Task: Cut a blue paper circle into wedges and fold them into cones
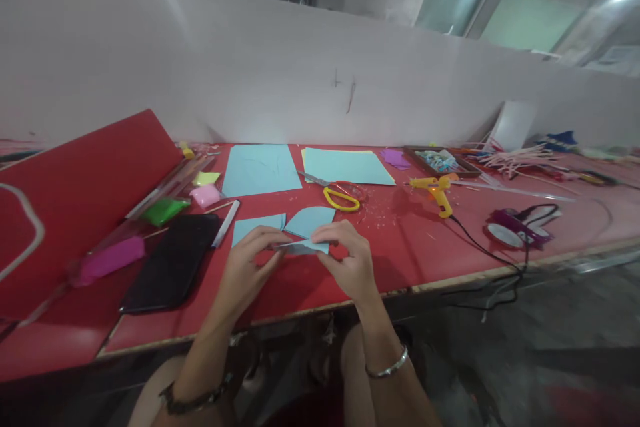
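Note:
My left hand [249, 261] and my right hand [345, 260] both pinch a small folded piece of light blue paper [303, 247] just above the red table [430, 240]. Each hand's fingers are closed on one end of it. Behind the hands lie two more cut blue pieces, a rectangle [257, 225] and a fan shape [310, 219]. Yellow-handled scissors [336, 193] lie a little farther back.
Two large blue sheets [260, 169] [345, 165] lie at the back. A black phone [173, 260] and a ruler [226, 223] sit left, beside coloured clay bags [163, 211]. A yellow glue gun [436, 188], tape roll [515, 228], tray [440, 160] and sticks are right.

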Motion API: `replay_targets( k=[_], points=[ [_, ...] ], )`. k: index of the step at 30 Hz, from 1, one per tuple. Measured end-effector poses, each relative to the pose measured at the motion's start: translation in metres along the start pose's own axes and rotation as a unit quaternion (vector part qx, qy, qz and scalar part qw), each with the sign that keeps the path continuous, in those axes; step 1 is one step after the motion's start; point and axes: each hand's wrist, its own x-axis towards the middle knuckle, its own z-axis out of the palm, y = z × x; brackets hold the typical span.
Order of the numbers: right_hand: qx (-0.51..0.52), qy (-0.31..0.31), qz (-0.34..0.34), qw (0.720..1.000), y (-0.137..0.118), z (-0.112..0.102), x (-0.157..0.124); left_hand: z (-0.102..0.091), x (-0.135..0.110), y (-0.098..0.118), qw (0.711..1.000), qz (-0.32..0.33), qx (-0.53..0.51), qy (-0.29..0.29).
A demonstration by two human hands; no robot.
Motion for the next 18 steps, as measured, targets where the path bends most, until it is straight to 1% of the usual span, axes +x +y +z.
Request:
replay_targets(
  k=[3, 4, 5, 6, 9, 12, 15, 18],
  points=[
    [-0.001, -0.023, -0.004, 1.000, -0.005, -0.002, 0.002, -0.001, -0.001, -0.005, 0.994, 0.050, 0.065, 0.077],
    [-0.007, -0.034, -0.008, 0.999, -0.006, -0.002, 0.002, -0.001, -0.002, -0.006, 0.990, 0.063, 0.086, 0.091],
    [-0.017, -0.050, -0.014, 0.998, -0.007, -0.003, 0.003, -0.001, -0.003, -0.008, 0.988, 0.072, 0.103, 0.091],
    [-0.031, -0.070, -0.020, 0.997, -0.007, -0.004, 0.003, -0.001, -0.003, -0.009, 0.987, 0.078, 0.115, 0.078],
    [-0.089, -0.139, -0.015, 0.986, -0.004, -0.006, 0.000, 0.001, -0.006, -0.012, 0.985, 0.091, 0.147, -0.007],
    [-0.117, -0.194, 0.032, 0.973, 0.002, -0.010, -0.009, 0.007, -0.008, -0.012, 0.974, 0.081, 0.187, -0.099],
    [-0.119, -0.225, 0.078, 0.964, 0.006, -0.016, -0.020, 0.012, -0.008, -0.009, 0.963, 0.069, 0.191, -0.179],
    [-0.132, -0.245, 0.098, 0.955, 0.007, -0.019, -0.028, 0.016, -0.008, -0.005, 0.953, 0.057, 0.164, -0.248]
  ],
)
